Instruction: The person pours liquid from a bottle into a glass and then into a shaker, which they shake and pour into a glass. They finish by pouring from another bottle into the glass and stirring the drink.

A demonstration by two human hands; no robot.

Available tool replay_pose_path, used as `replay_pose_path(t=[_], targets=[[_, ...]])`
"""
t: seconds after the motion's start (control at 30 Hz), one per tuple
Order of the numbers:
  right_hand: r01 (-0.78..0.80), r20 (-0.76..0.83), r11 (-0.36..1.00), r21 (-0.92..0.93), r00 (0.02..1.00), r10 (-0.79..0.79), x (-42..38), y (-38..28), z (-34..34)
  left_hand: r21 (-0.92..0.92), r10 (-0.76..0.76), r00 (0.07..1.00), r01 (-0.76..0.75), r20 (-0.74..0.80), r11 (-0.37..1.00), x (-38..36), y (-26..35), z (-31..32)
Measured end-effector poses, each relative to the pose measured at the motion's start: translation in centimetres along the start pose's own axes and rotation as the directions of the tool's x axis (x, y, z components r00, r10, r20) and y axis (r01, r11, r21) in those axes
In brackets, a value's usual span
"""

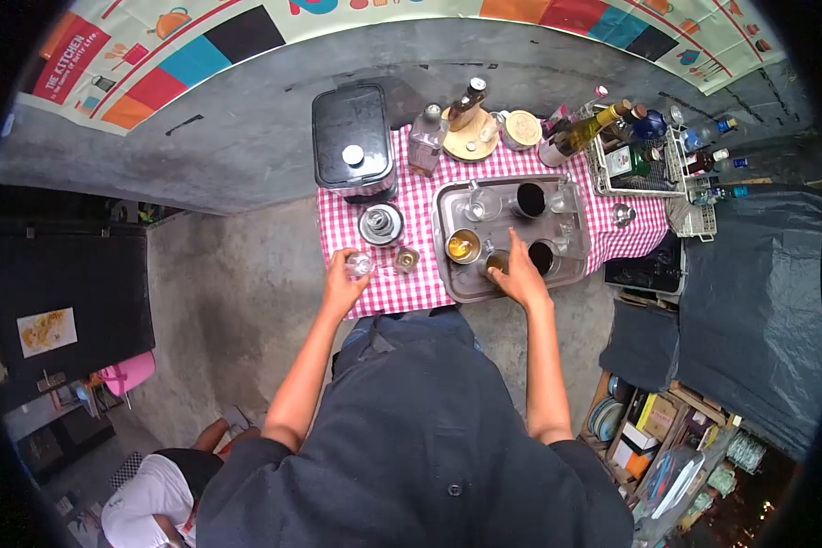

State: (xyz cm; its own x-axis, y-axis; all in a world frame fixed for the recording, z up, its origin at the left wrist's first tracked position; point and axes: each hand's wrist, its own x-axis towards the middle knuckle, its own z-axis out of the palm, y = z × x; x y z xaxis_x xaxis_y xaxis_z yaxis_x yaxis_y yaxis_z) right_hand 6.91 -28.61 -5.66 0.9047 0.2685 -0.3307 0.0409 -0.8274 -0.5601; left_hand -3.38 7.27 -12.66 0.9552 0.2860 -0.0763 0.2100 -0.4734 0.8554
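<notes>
The checked tablecloth (417, 297) bears a tray (466, 287), a square bottle (426, 146) and a small glass (407, 260).

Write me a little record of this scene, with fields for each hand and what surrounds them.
Left hand: around a clear glass
Right hand: over the tray, at a tumbler; firm grip unclear
Also on tray: metal-looking cup with yellow contents, two dark-looking vessels, other glassware
Table covering: red-and-white checked cloth
Right of tray: wire basket with bottles
Nearby: another person, partly visible, lower left
</notes>
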Motion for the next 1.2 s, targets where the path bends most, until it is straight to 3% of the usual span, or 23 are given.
replay_pose_path(t=[0.1, 0.17, 0.23, 0.3, 0.43, 0.47, 0.63, 0.7, 0.77, 0.83, 0.9, 0.97, 1.03, 1.1, 1.17, 1.2], targets=[[-0.014, -0.085, 1.000, 0.022, 0.996, 0.016, -1.1, -1.4, -0.1, 0.123, 0.080, 0.996, -0.085, 0.045, 0.989, 0.9, -1.3, 1.1], [-0.010, -0.205, 0.997, 0.073, 0.979, 0.025, -2.1, -1.4, 0.1, 0.099, 0.039, 0.993, -0.050, 0.114, 0.994, 1.1, -1.7, 1.1], [-0.092, -0.232, 0.992, 0.086, 0.966, 0.110, -3.0, -1.3, 0.6, 0.150, 0.101, 0.985, -0.122, 0.141, 0.981, 1.6, -2.7, 1.7], [-0.018, -0.296, 0.999, 0.048, 0.955, 0.032, -4.2, -0.3, 2.2, 0.150, 0.107, 0.978, -0.135, 0.179, 0.979, 2.1, -4.3, 2.2], [-0.185, -0.253, 0.969, 0.161, 0.942, 0.222, -7.2, -1.8, 4.3, 0.088, 0.119, 0.962, -0.145, 0.245, 0.986, 3.2, -5.1, 2.2], [-0.297, -0.129, 0.918, 0.261, 0.932, 0.339, -8.2, -2.4, 4.0, 0.104, 0.131, 0.957, -0.162, 0.260, 0.981, 3.2, -4.8, 2.2], [-0.432, -0.070, 0.868, 0.243, 0.885, 0.460, -11.2, -2.3, 6.3, 0.117, 0.189, 0.932, -0.234, 0.308, 0.965, 3.8, -4.2, 0.2], [-0.450, -0.054, 0.877, 0.168, 0.884, 0.464, -12.0, -2.1, 7.0, 0.203, 0.117, 0.925, -0.201, 0.363, 0.958, 4.1, -4.7, -0.9], [-0.475, -0.009, 0.854, 0.213, 0.873, 0.488, -12.7, -1.7, 7.3, 0.218, 0.151, 0.926, -0.237, 0.347, 0.947, 4.0, -5.4, -1.8], [-0.487, 0.036, 0.836, 0.253, 0.868, 0.495, -12.6, -0.8, 7.6, 0.104, -0.088, 0.956, 0.061, 0.280, 0.993, 3.8, -5.1, -2.9], [-0.472, 0.063, 0.855, 0.215, 0.880, 0.470, -12.7, 1.0, 8.0, 0.059, -0.035, 0.977, 0.023, 0.209, 0.998, 3.1, -6.7, -3.0], [-0.478, 0.048, 0.846, 0.238, 0.875, 0.481, -12.9, 3.3, 8.1, 0.046, -0.199, 0.965, 0.194, 0.169, 0.980, 2.4, -7.1, -3.3], [-0.466, 0.035, 0.848, 0.253, 0.880, 0.474, -12.3, 5.9, 6.6, 0.007, -0.204, 0.968, 0.205, 0.145, 0.979, 1.6, -7.9, -3.0], [-0.498, -0.021, 0.816, 0.293, 0.850, 0.527, -11.5, 9.3, 4.2, -0.005, -0.292, 0.951, 0.294, 0.105, 0.956, 0.3, -6.6, -2.9], [-0.423, -0.121, 0.814, 0.398, 0.855, 0.504, -9.8, 14.6, 2.0, -0.036, -0.329, 0.942, 0.332, 0.059, 0.943, -1.0, -8.3, -2.2], [-0.415, -0.186, 0.839, 0.352, 0.848, 0.497, -8.7, 15.2, -0.2, -0.057, -0.353, 0.935, 0.354, 0.021, 0.934, -1.7, -9.1, -1.7]])
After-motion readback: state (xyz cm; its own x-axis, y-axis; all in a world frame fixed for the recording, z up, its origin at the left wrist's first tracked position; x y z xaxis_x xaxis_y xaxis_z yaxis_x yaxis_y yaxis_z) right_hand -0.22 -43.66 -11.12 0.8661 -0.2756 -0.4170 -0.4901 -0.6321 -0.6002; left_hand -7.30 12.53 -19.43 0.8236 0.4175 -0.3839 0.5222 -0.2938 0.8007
